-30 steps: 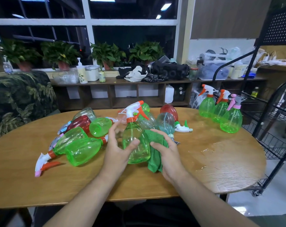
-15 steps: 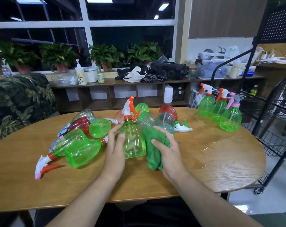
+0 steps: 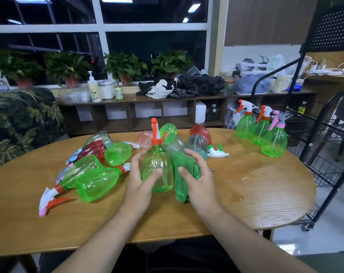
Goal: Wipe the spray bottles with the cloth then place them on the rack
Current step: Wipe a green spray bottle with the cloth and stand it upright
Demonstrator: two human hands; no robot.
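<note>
Curling left fingers (image 3: 137, 159) grip spray bottle (image 3: 163, 181) beside cloth (image 3: 180, 189).

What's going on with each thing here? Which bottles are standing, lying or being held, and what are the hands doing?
Held green bottle, upright.
Left hand, grips that bottle.
Right hand, holds the cloth.
Green cloth, bunched against the bottle.
Three green bottles, standing upright, far right.
Pile of bottles, lying on their sides.
Table, wet patch on its right half.
</note>
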